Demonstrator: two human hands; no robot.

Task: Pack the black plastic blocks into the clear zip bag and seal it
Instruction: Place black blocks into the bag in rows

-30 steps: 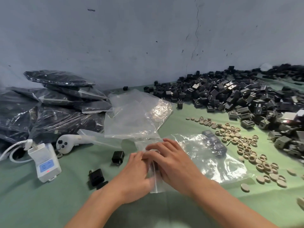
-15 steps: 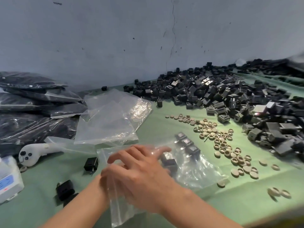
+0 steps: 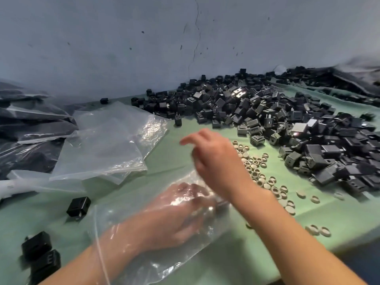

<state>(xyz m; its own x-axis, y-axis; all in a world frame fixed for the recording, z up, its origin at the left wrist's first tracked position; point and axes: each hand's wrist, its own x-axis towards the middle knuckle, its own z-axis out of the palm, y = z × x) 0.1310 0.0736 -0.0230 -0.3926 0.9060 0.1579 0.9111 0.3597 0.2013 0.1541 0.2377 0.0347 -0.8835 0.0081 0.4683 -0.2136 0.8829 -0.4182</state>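
Black plastic blocks lie mostly piled far right. Left hand is inside the near clear zip bag, its fingers' hold unclear; right hand hovers, fingers loose and empty. Packing looks early, bag unsealed.

One wide-angle camera, worn on the person's head, looks forward and down across the pale green cloth-covered table towards the scuffed grey-blue plaster wall behind it. It sits close above the table's near edge, angled slightly rightward.
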